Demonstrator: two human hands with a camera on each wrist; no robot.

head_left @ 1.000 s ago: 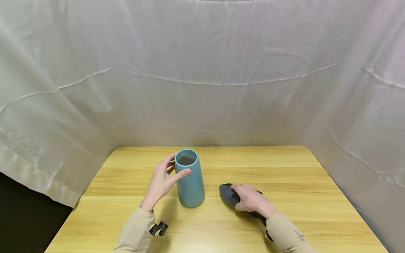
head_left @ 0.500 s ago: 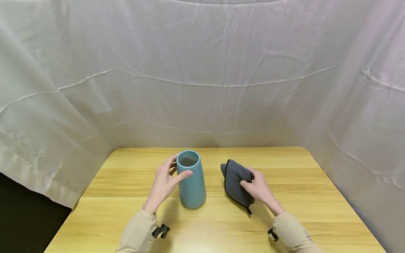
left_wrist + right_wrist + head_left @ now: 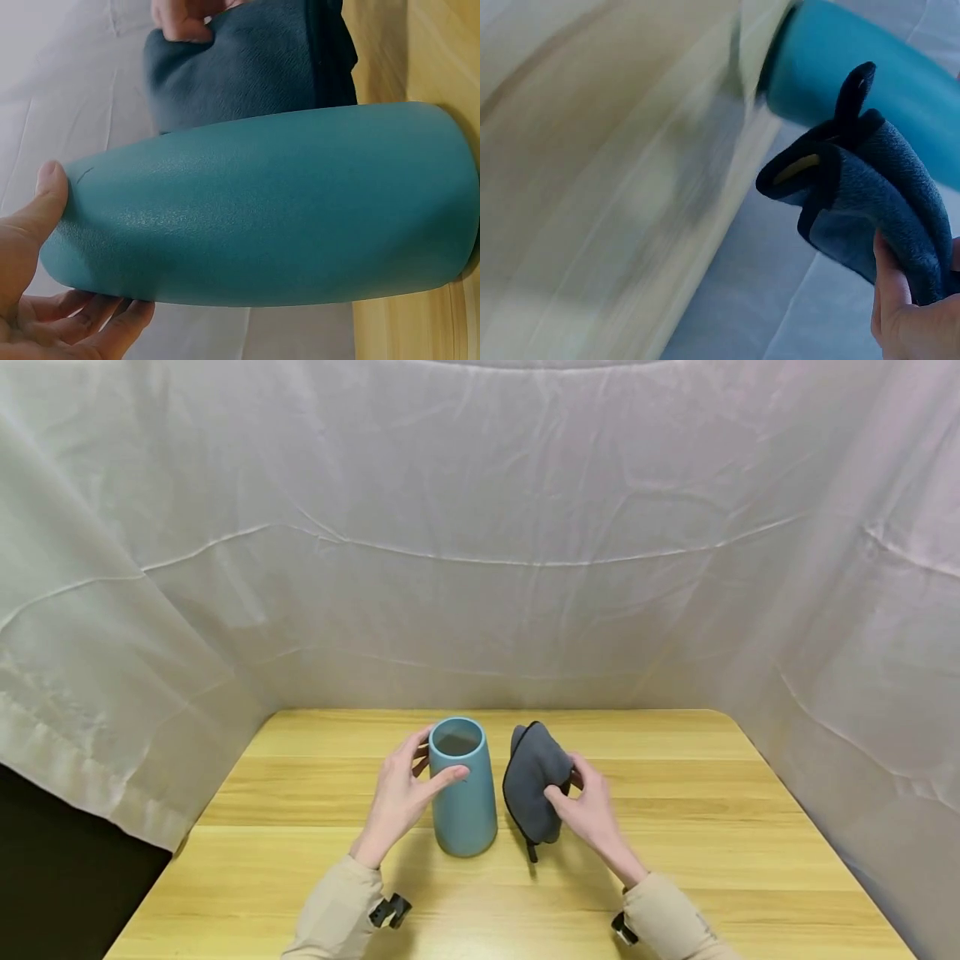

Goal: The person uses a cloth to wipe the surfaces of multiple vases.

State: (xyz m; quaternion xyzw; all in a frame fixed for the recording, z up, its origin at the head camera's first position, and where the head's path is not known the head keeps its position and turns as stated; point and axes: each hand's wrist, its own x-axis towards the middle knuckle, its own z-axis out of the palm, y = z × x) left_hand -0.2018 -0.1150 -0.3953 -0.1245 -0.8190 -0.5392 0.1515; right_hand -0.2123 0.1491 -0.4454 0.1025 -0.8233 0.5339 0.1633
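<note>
A tall teal vase (image 3: 465,814) with an open top stands on the table, narrowing toward its rim. My left hand (image 3: 399,789) holds it near the top, thumb on the front and fingers behind the left side. In the left wrist view the vase (image 3: 262,210) spans the picture. Just right of it, my right hand (image 3: 591,808) pinches a folded dark grey cloth (image 3: 531,789) with black edging, raised off the table. A black hanging loop on the cloth (image 3: 885,187) shows in the right wrist view, in front of the vase.
The wooden table (image 3: 690,827) has pale fabric curtains (image 3: 480,610) around its back and sides. A dark area (image 3: 67,877) lies beyond its left edge. A small black device (image 3: 390,911) sits at the left sleeve, another (image 3: 624,928) at the right.
My right hand has picked the grey cloth up off the table, and the cloth has come left, close to the vase. The vase and my left hand have shifted slightly right.
</note>
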